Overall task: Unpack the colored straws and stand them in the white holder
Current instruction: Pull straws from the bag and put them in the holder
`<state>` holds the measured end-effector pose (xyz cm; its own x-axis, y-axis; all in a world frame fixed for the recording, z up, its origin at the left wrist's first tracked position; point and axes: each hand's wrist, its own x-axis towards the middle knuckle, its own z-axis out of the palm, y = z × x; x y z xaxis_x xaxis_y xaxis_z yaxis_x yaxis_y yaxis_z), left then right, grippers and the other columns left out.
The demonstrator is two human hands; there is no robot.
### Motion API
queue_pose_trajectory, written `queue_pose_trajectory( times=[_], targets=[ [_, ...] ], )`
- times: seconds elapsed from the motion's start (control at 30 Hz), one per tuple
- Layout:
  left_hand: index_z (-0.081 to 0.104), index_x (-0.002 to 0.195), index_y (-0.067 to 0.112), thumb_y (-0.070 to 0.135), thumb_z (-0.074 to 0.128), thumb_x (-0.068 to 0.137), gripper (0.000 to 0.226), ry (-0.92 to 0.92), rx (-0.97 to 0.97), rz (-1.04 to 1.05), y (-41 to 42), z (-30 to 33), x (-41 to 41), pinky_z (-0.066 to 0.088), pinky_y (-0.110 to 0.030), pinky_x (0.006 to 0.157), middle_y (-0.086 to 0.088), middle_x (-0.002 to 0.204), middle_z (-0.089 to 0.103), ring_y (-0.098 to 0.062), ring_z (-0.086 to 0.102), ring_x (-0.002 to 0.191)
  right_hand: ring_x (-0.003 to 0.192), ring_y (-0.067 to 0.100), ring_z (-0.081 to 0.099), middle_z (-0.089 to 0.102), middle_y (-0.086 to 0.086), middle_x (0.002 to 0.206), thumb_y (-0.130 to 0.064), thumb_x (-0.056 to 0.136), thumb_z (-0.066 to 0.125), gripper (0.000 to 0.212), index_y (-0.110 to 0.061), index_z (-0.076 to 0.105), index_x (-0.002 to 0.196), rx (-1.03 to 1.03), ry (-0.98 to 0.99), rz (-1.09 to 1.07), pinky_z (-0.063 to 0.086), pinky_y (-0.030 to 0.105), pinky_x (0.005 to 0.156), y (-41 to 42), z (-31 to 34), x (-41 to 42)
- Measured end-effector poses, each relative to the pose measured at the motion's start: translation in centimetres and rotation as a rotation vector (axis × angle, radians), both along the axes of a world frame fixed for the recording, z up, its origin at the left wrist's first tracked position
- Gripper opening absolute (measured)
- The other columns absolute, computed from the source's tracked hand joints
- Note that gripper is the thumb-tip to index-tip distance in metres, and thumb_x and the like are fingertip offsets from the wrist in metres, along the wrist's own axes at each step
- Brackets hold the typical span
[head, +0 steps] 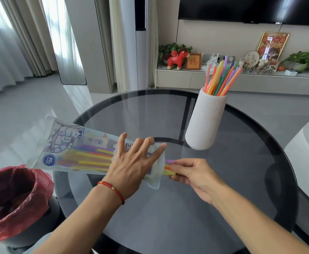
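Note:
A clear printed plastic bag (73, 147) with colored straws inside lies across the left of the round glass table (168, 208). My left hand (133, 164) rests on the bag near its open right end, fingers spread, pinning it. Several straw ends (169, 168) stick out of the opening. My right hand (192, 173) pinches those ends. The white ribbed holder (205, 121) stands at the table's back right, with several colored straws (221, 77) upright and fanned in it.
A bin lined with a red plastic bag (10, 198) stands at the lower left beside the table. A white rounded seat (307, 153) is at the right edge. A TV cabinet with plants and ornaments (241, 77) runs along the far wall.

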<state>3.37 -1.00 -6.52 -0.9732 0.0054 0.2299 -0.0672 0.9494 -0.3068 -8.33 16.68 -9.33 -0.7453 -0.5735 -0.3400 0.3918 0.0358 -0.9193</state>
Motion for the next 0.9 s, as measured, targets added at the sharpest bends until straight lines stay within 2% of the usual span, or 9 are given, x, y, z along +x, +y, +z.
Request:
queue_pose_trajectory(
  times=[0.2, 0.27, 0.33, 0.4, 0.53, 0.63, 0.7, 0.8, 0.9],
  targets=[
    [0.014, 0.154, 0.03, 0.012, 0.08, 0.054, 0.121, 0.028, 0.059, 0.006, 0.0, -0.6, -0.2, 0.024, -0.069, 0.109, -0.006, 0.141, 0.038, -0.029, 0.042, 0.126, 0.081, 0.03, 0.079, 0.079, 0.028, 0.111, -0.011, 0.099, 0.073, 0.024, 0.006, 0.07, 0.116, 0.005, -0.077, -0.05, 0.063, 0.032, 0.062, 0.0, 0.2, -0.2],
    [0.012, 0.155, 0.03, 0.014, 0.079, 0.057, 0.12, 0.024, 0.068, 0.011, 0.2, -0.8, -0.3, 0.023, -0.069, 0.11, -0.007, 0.142, 0.036, -0.029, 0.041, 0.128, 0.079, 0.026, 0.08, 0.081, 0.022, 0.108, -0.015, 0.095, 0.078, 0.027, 0.003, 0.07, 0.114, 0.016, -0.009, -0.044, 0.062, 0.029, 0.062, -0.3, -0.1, 0.2],
    [0.009, 0.155, 0.03, 0.017, 0.077, 0.06, 0.118, 0.005, 0.077, 0.034, 0.3, -0.9, -0.3, 0.021, -0.069, 0.111, -0.007, 0.145, 0.033, -0.029, 0.039, 0.13, 0.078, 0.023, 0.081, 0.083, 0.017, 0.1, -0.01, 0.093, 0.081, 0.023, 0.003, 0.071, 0.109, 0.033, 0.079, -0.04, 0.062, 0.026, 0.064, -0.4, -0.4, 0.4],
    [0.004, 0.155, 0.031, 0.022, 0.074, 0.064, 0.115, -0.021, 0.1, 0.072, 0.1, -1.0, -0.2, 0.019, -0.069, 0.111, -0.005, 0.147, 0.029, -0.028, 0.037, 0.131, 0.074, 0.022, 0.08, 0.084, 0.017, 0.094, -0.002, 0.092, 0.08, 0.013, 0.003, 0.072, 0.101, 0.048, 0.148, -0.075, 0.063, 0.026, 0.064, -0.1, -0.5, 0.1],
    [0.001, 0.154, 0.035, 0.028, 0.073, 0.064, 0.116, -0.038, 0.2, 0.114, -0.8, -1.1, -0.1, 0.014, -0.073, 0.111, -0.004, 0.147, 0.028, -0.026, 0.036, 0.132, 0.066, 0.023, 0.078, 0.082, 0.018, 0.091, -0.003, 0.089, 0.083, 0.006, -0.001, 0.079, 0.093, 0.093, 0.267, -0.139, 0.064, 0.027, 0.064, 1.1, 0.1, -1.3],
    [-0.006, 0.153, 0.039, 0.033, 0.071, 0.063, 0.119, -0.055, 0.266, 0.08, -1.0, -1.3, 0.1, 0.01, -0.077, 0.111, -0.006, 0.151, 0.022, -0.028, 0.024, 0.141, 0.064, 0.025, 0.078, 0.083, 0.015, 0.088, -0.005, 0.087, 0.085, 0.005, -0.008, 0.082, 0.089, 0.118, 0.317, -0.156, 0.064, 0.027, 0.062, 1.8, 0.3, -1.8],
    [-0.006, 0.153, 0.041, 0.05, 0.068, 0.063, 0.117, -0.075, 0.329, 0.04, -0.6, -1.3, 0.0, 0.005, -0.077, 0.112, -0.007, 0.158, 0.013, -0.03, 0.01, 0.148, 0.063, 0.025, 0.078, 0.084, 0.012, 0.086, -0.008, 0.087, 0.086, 0.005, -0.011, 0.084, 0.088, 0.143, 0.353, -0.155, 0.064, 0.028, 0.062, 1.8, 0.3, -1.8],
    [0.011, 0.152, 0.04, 0.082, 0.048, 0.069, 0.1, -0.029, 0.461, -0.014, 0.7, -1.2, -0.2, 0.006, -0.074, 0.115, -0.002, 0.162, 0.014, -0.023, 0.006, 0.151, 0.063, 0.025, 0.077, 0.084, 0.008, 0.084, -0.013, 0.088, 0.087, 0.004, -0.015, 0.084, 0.09, 0.174, 0.42, -0.132, 0.064, 0.031, 0.064, 1.5, 0.3, -1.4],
    [0.033, 0.143, 0.035, 0.081, 0.033, 0.084, 0.074, 0.049, 0.539, -0.018, 1.5, -1.1, -0.6, 0.013, -0.07, 0.115, 0.004, 0.156, 0.03, -0.016, 0.018, 0.148, 0.07, 0.028, 0.08, 0.084, 0.006, 0.083, -0.014, 0.088, 0.086, 0.005, -0.017, 0.084, 0.091, 0.19, 0.485, -0.111, 0.067, 0.036, 0.067, 1.1, 0.3, -0.8]
  ],
)
